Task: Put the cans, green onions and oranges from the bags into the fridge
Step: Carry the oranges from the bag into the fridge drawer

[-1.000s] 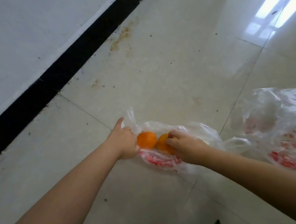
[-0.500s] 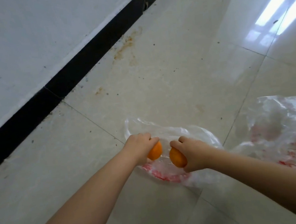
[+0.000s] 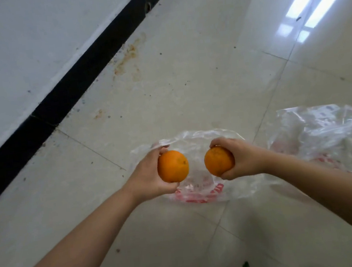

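Observation:
My left hand (image 3: 148, 177) grips one orange (image 3: 173, 166), held up above the floor. My right hand (image 3: 241, 159) grips a second orange (image 3: 217, 161) at the same height, a short gap between the two fruits. Below them lies a flat clear plastic bag with red print (image 3: 200, 190), which looks empty. A second clear bag with red print (image 3: 326, 136) lies crumpled at the right; its contents cannot be made out. No cans, green onions or fridge are in view.
The floor is pale glossy tile (image 3: 187, 78) with brown stains near the wall. A white wall with a black skirting strip (image 3: 75, 78) runs diagonally along the left. A small dark green scrap (image 3: 245, 265) lies on the floor near the bottom.
Both hands reached into the bag, each closed on an orange, and lifted them out and apart. The bag has flattened on the floor.

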Demonstrator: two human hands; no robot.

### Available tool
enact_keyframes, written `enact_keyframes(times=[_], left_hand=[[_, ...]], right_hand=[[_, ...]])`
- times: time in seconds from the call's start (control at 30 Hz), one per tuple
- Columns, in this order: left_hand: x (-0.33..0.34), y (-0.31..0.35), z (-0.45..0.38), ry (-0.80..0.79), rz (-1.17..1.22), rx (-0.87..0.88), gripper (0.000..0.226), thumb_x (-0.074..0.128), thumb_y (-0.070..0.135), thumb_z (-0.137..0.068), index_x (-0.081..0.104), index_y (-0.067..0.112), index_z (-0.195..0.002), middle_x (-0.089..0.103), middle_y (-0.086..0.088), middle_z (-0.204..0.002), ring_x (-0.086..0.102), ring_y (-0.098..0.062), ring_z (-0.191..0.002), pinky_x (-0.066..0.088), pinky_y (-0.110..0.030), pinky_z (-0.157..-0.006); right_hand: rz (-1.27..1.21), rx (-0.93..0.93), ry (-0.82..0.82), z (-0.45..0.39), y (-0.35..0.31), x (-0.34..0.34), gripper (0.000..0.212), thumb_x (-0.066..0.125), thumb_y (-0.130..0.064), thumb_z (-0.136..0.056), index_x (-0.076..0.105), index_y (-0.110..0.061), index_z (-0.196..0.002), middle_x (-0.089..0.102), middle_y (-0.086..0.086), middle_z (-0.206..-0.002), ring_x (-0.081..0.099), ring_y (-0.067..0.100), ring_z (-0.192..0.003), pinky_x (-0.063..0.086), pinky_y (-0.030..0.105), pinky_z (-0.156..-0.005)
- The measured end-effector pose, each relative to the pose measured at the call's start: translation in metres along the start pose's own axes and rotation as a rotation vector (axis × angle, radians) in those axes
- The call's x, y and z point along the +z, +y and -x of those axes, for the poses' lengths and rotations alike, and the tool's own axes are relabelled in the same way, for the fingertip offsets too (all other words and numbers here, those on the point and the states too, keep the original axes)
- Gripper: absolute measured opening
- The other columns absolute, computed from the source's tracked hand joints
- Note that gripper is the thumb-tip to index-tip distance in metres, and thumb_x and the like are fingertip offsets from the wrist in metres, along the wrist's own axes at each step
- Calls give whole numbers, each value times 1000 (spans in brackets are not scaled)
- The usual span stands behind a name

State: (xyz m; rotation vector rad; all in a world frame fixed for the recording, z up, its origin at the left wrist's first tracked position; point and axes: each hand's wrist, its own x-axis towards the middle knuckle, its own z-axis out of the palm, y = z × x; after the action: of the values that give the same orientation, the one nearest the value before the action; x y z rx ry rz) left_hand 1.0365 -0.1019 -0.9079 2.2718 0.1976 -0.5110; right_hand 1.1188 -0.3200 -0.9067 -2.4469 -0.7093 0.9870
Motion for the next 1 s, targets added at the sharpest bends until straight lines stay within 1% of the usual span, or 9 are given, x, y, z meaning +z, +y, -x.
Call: enact_keyframes(times=[0.07, 0.13, 0.23, 0.3, 0.4, 0.5, 0.63, 0.93, 1.0], left_hand=[[-9, 24, 10, -17, 59, -19, 84, 77, 28, -55, 41, 25, -131, 38, 12, -117, 47, -10, -107, 43, -18, -83], [-17, 50, 20, -89, 72, -54, 71, 81, 19, -63, 40, 33, -119, 40, 10, -115, 49, -11, -104, 43, -13, -74], [-29, 90, 38, -167, 119, -86, 65, 79, 7, -69, 35, 33, -109, 37, 7, -116, 48, -15, -100, 44, -10, -68], [-42, 117, 53, -172, 178, -122, 64, 79, 8, -69, 35, 30, -109, 39, 4, -116, 50, -17, -98, 46, -13, -67], [-67, 166, 81, -150, 234, -171, 63, 79, 12, -71, 32, 29, -110, 40, 2, -115, 50, -18, -95, 46, -17, -66], [-103, 229, 105, -130, 212, -138, 70, 79, 13, -73, 36, 28, -125, 39, 5, -118, 48, -15, -99, 42, -22, -75], [-164, 334, 119, -104, 78, 8, 68, 81, 16, -70, 44, 20, -127, 48, -4, -127, 48, -14, -100, 40, -23, -80], [-274, 612, 171, -111, -131, 497, 72, 81, 20, -70, 42, 19, -130, 42, -8, -131, 44, -15, -104, 42, -23, -82], [-284, 668, 190, -124, -170, 581, 73, 81, 22, -70, 40, 22, -130, 40, -7, -132, 47, -19, -109, 42, -23, -83]], right_hand=[[-50, 38, 9, 10, -4, -11, 81, 79, -23, -69, 36, -19, -137, 43, 3, -139, 43, 19, -126, 36, 22, -96], [-111, 78, 6, 25, -12, -28, 81, 78, -22, -70, 34, -19, -138, 41, 3, -141, 42, 19, -126, 34, 21, -94], [-173, 139, -21, 55, -30, -63, 75, 76, -18, -73, 34, -18, -136, 43, 7, -135, 45, 17, -107, 37, 23, -84], [-182, 183, -18, 78, -44, -91, 73, 75, -16, -73, 35, -17, -135, 46, 10, -132, 47, 20, -104, 38, 25, -81], [-160, 211, 4, 123, -68, -133, 76, 76, -17, -71, 35, -17, -134, 45, 11, -132, 48, 27, -114, 39, 27, -83], [-181, 218, 84, 178, -97, -182, 76, 77, -17, -69, 36, -19, -133, 43, 9, -130, 46, 23, -107, 39, 26, -82], [-201, 236, 246, 256, -138, -265, 76, 78, -18, -66, 37, -20, -131, 41, 7, -126, 39, 15, -98, 41, 25, -82], [-177, 384, 726, 465, -209, -461, 76, 80, -23, -64, 40, -20, -129, 42, 6, -125, 40, 14, -96, 40, 26, -78], [-172, 424, 839, 521, -220, -496, 76, 82, -23, -62, 43, -19, -128, 42, 3, -116, 42, 15, -96, 37, 25, -78]])
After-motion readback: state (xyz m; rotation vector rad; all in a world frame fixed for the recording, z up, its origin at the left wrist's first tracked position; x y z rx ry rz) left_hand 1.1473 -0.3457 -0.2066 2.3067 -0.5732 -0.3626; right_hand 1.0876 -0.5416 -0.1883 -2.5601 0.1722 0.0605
